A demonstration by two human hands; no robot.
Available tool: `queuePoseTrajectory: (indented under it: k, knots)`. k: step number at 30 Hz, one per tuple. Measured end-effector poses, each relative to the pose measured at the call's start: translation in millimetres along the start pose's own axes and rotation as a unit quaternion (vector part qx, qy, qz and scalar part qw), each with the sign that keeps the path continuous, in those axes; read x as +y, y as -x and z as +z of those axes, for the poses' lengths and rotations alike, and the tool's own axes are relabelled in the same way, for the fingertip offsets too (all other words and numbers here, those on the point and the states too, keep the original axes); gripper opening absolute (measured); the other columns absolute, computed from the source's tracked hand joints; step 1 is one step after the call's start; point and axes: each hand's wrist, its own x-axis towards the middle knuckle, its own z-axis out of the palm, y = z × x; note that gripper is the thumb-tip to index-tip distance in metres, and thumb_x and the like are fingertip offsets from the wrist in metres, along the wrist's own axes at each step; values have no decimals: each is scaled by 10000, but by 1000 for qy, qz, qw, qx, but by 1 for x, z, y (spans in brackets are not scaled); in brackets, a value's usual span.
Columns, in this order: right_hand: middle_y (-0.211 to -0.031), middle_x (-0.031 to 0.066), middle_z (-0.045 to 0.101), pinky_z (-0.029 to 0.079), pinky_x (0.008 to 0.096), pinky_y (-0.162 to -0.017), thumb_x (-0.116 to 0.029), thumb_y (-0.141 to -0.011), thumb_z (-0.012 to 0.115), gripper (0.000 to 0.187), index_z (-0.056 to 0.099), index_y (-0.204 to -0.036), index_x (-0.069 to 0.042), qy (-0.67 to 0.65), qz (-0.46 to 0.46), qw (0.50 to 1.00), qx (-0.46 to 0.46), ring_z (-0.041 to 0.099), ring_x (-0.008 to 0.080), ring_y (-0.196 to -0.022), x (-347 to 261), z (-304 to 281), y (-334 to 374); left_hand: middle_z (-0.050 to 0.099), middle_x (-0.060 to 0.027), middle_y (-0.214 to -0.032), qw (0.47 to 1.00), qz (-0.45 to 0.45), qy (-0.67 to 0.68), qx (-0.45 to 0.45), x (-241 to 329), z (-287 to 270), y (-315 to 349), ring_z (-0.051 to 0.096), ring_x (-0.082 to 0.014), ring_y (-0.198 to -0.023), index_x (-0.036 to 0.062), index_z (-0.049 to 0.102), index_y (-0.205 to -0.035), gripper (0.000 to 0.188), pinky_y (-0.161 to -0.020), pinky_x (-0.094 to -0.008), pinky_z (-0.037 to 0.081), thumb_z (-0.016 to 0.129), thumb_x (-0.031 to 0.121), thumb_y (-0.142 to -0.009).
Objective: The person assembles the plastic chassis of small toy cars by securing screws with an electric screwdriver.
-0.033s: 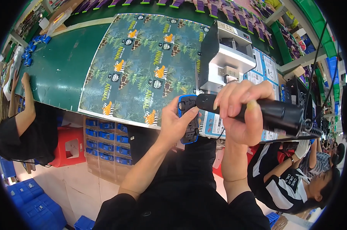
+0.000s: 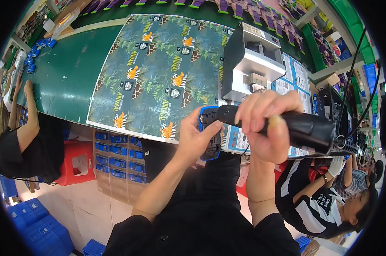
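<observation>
Your green workbench (image 2: 73, 77) bears a patterned sheet (image 2: 159, 77); a red stool (image 2: 66, 168) stands left, a silver machine (image 2: 265, 66) right. Your right hand (image 2: 267, 123) wraps a black screwdriver (image 2: 310, 132); your left hand (image 2: 193, 136) pinches a blue toy vehicle (image 2: 212, 148) at the near edge.

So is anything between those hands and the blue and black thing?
Nothing visible stands between the left hand and the blue-edged black piece it holds. Between the right hand and the piece is the black tool, its tip at the piece's upper end.
</observation>
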Motion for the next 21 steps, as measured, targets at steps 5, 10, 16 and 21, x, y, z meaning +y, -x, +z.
queuePoseTrajectory:
  k: [5, 10, 16, 21]
  knots:
    - [-678, 47, 505, 459, 327, -583, -225, -912, 595, 211, 467, -934, -60, 7, -4, 1000, -24, 488, 146, -517, 8, -2, 3, 692, -49, -882, 1000, 17, -15, -6, -2, -4, -3, 631, -76, -793, -22, 630, -1069, 218, -716, -248, 517, 682, 46, -869]
    - [-670, 40, 508, 449, 328, -579, -236, -912, 597, 209, 471, -920, -70, -27, 9, 1000, -5, 488, 142, -514, 9, -6, 4, 693, -48, -887, 1000, -5, -14, -14, -2, -4, -4, 625, -75, -786, -25, 629, -1078, 232, -724, -250, 511, 688, 51, -867]
    - [-688, 70, 527, 469, 345, -602, -200, -864, 662, 241, 470, -912, -62, -49, 11, 999, 13, 513, 170, -559, -1, -8, 13, 698, -51, -887, 999, 3, -42, -18, 0, -3, -1, 631, -79, -792, -21, 638, -1090, 243, -719, -254, 516, 692, 53, -865]
    - [-684, 56, 504, 465, 348, -602, -270, -910, 590, 237, 479, -953, -65, 12, -14, 1000, 15, 501, 174, -542, -10, -7, 14, 699, -57, -883, 999, 25, -42, -14, 2, 3, 0, 638, -90, -776, -14, 655, -1068, 228, -699, -262, 526, 703, 62, -858]
